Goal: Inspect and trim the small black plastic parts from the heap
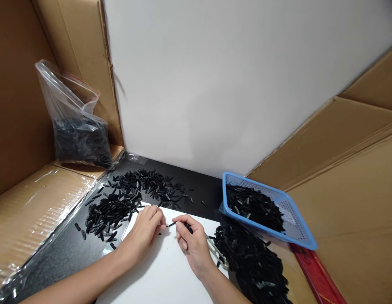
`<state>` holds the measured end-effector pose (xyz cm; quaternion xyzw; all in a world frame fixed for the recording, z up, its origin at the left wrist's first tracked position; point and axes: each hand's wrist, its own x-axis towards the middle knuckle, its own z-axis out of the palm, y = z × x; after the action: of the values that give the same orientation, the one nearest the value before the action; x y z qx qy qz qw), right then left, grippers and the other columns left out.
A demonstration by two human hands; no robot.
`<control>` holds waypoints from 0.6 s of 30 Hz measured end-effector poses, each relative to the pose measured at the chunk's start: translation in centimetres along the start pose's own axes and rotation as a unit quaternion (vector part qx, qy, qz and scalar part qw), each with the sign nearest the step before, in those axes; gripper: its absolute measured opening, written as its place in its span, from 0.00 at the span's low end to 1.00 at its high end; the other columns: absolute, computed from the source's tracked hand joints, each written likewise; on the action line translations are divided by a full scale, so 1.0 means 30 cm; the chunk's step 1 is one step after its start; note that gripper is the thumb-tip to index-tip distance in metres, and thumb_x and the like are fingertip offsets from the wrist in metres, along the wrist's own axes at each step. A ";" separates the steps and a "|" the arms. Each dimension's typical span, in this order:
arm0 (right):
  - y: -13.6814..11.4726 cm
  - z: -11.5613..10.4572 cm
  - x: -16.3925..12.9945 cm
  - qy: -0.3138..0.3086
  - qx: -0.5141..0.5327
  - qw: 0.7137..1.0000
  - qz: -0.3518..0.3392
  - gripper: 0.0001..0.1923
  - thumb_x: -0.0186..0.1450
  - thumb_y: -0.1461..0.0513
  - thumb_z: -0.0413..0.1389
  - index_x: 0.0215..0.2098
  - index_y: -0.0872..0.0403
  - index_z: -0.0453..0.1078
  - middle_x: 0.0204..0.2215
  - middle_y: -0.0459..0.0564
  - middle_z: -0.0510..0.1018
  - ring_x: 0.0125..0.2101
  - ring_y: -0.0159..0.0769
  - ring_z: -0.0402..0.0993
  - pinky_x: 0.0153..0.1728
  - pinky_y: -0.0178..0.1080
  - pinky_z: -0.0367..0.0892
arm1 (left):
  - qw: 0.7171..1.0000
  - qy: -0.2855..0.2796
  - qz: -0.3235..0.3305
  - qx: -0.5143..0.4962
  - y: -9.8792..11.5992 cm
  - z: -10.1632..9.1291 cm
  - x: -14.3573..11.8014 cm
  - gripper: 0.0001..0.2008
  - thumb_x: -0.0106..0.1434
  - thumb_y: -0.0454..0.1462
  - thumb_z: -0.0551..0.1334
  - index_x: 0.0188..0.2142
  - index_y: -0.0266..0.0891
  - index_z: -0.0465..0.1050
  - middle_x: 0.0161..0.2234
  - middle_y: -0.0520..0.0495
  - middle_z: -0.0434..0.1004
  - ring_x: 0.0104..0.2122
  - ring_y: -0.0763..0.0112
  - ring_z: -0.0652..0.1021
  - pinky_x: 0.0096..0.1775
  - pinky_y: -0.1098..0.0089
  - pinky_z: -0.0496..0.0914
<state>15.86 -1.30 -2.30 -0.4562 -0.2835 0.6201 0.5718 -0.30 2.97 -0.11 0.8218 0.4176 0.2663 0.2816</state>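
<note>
"Being pinched at the right hand [193,244] is a slim black piece [172,224], over a white board [158,274], between both hands. How are the hands being held?"

"The right is being curled nearly closed — the piece is being gripped by thumb and forefinger, while something dark is being cupped behind them. The left hand [148,228] is being bent, its fingertips close to the piece's far end; whether anything is being gripped there cannot be told."

"What could be going wrong?"

"The piece could be slipping, since only a short end is being pinched. Mixing could be occurring too: the board is being flanked by a loose scatter [113,211] on the left and a dark heap [256,261] on the right, near a blue basket [295,223]. A looped tool [219,256] is being partly covered by the right hand — it could be getting knocked."
</note>
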 end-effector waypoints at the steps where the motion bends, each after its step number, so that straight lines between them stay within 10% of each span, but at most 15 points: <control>1: -0.001 0.001 0.000 0.002 0.004 1.000 0.001 0.16 0.53 0.52 0.66 0.31 0.56 0.74 0.15 0.40 0.67 0.12 0.20 0.49 0.14 0.28 0.41 | 0.998 0.000 -0.022 -0.051 0.009 -0.006 0.001 0.08 0.66 0.34 0.52 0.31 0.42 0.67 0.31 0.49 0.72 0.32 0.65 0.69 0.34 0.67 0.61; 13: 0.004 -0.003 -0.001 -0.008 -0.010 1.000 0.000 0.17 0.54 0.52 0.66 0.28 0.56 0.72 0.15 0.40 0.69 0.12 0.20 0.49 0.13 0.28 0.40 | 0.906 -0.030 -0.207 -0.369 0.051 0.004 0.012 0.15 0.62 0.48 0.58 0.30 0.39 0.71 0.21 0.54 0.67 0.21 0.73 0.65 0.24 0.73 0.56; 18: 0.021 -0.009 -0.008 -0.029 -0.059 0.998 -0.016 0.16 0.55 0.51 0.66 0.28 0.56 0.73 0.15 0.40 0.68 0.12 0.21 0.50 0.12 0.28 0.42 | 0.912 -0.068 -0.187 -0.360 0.058 0.006 0.003 0.17 0.59 0.48 0.63 0.23 0.37 0.70 0.18 0.56 0.64 0.21 0.75 0.62 0.25 0.73 0.53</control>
<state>15.80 -1.68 -2.90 -0.4669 -0.3433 0.6060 0.5449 0.80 2.15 0.96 0.5881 0.4191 0.2847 0.6305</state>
